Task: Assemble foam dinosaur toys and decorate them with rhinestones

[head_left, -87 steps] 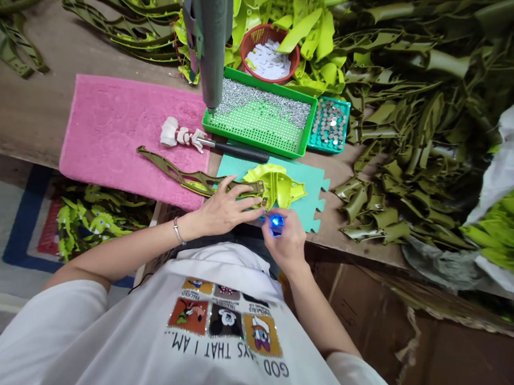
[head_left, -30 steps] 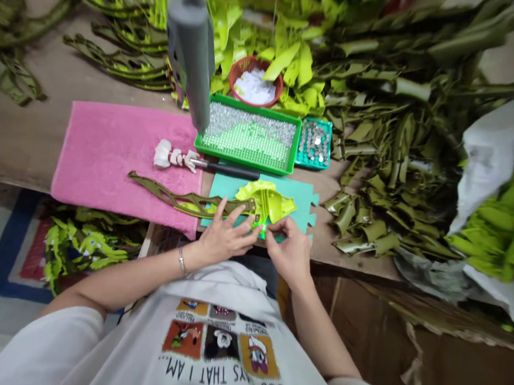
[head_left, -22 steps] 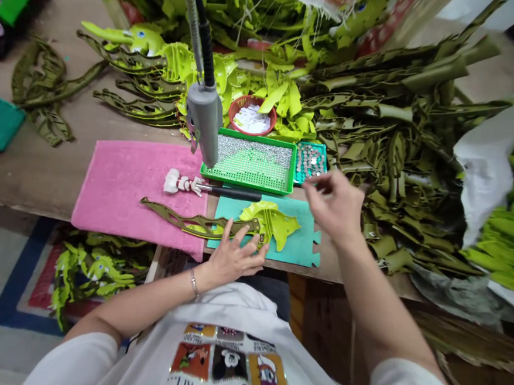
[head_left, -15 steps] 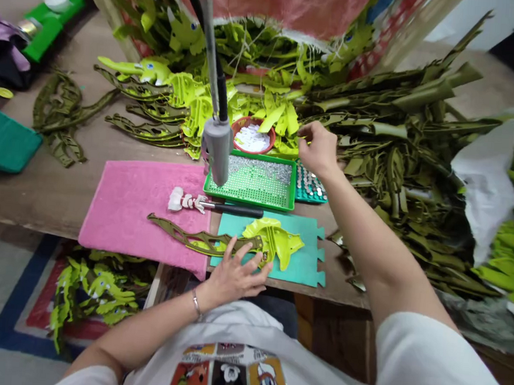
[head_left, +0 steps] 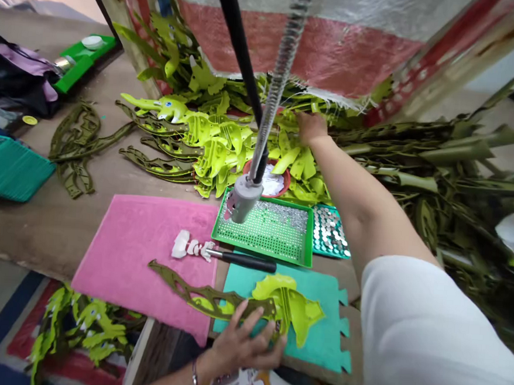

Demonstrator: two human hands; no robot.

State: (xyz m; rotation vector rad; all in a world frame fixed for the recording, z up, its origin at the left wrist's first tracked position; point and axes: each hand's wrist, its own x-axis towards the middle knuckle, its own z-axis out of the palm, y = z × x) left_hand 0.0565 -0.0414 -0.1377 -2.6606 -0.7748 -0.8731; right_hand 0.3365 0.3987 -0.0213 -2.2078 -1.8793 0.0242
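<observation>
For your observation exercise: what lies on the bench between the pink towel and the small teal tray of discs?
In the head view, the green tray of small metal pieces lies between the pink towel and the teal tray, touching the latter.

Two hands (left [head_left: 240, 347], right [head_left: 309, 127]), two trays [head_left: 263, 231] [head_left: 331, 233], one pink towel [head_left: 142, 249].

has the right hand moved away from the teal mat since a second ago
Yes. The right hand left the teal mat and went out past the green tray into the lime-green parts pile at the table's far side.
</observation>
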